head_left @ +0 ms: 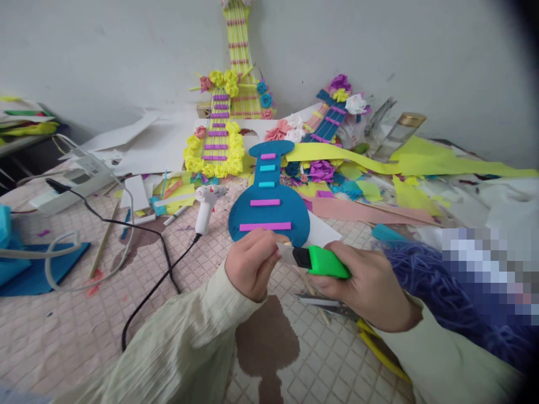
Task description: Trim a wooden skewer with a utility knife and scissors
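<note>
My right hand (373, 283) grips a green utility knife (329, 262), its black slider and bare blade pointing left. The blade tip reaches the fingers of my left hand (253, 262), which are pinched together around something small and mostly hidden; a pale end shows by the blade. Just beyond my hands lies a blue guitar-shaped cutout (273, 214) with pink and light-blue strips across its neck and body. The lower edge of the cutout is partly covered by my left hand. Scissors (324, 303) lie under my right hand.
A white hot glue gun (204, 210) stands left of the cutout, its black cord (145, 306) curving toward me. Behind are decorated paper guitars (218, 134), a yellow paper strip (345, 152) and scraps. Blue-purple yarn (425, 292) lies right; a power strip (76, 185) sits left.
</note>
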{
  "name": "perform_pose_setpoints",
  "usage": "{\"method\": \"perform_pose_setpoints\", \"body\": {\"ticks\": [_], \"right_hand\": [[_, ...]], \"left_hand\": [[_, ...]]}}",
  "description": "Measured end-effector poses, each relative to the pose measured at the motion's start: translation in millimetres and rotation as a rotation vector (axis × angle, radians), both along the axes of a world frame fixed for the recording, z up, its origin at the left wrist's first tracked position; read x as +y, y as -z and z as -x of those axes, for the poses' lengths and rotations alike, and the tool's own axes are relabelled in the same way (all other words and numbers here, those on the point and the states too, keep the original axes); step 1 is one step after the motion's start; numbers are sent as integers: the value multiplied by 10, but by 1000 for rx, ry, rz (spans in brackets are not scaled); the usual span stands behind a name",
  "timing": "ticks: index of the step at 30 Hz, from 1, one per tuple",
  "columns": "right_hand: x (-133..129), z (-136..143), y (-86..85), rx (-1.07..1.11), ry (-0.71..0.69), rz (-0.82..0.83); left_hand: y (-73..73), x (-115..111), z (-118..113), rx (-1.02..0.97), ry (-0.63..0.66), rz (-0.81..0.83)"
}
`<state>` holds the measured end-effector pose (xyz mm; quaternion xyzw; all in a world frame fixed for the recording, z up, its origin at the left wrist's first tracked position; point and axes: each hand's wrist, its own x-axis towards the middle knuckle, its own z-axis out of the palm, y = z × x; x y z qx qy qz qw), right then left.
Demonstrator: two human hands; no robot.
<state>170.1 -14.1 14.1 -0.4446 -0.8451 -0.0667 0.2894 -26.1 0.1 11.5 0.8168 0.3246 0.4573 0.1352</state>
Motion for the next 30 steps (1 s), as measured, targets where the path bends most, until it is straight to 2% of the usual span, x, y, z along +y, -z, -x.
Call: {"method": "perform_pose_setpoints", "body": {"ticks": [10,13,15,17,18,19,20,22,25,30], "right_hand": [[-57,2,-51,-45,10,-142],[1,-42,-70,-55,14,-164],[108,-181,-88,-40,123,-161],[228,-380,-117,14,317,-195],[273,-475,-133,56,427,-219],[299,-548,-149,122,504,-223],[305,-590,-160,202,532,-195],[264,-570,-166,246,351,-102],[147,-380,-130,200,92,-20],[17,-154,-56,239,-67,36]], "left_hand": [[-34,0,1,-140,183,42],[-79,-18,-3,-167,256,29],[-122,-71,-15,-253,381,-20],[-157,-138,-32,-369,513,-46],[-164,-165,-41,-443,486,-5],[-162,-183,-49,-422,455,44],[-152,-191,-55,-403,423,76],[-111,-185,-65,-358,358,187],[-46,-170,-78,-405,290,345],[-29,-203,-118,-457,243,478]]}}
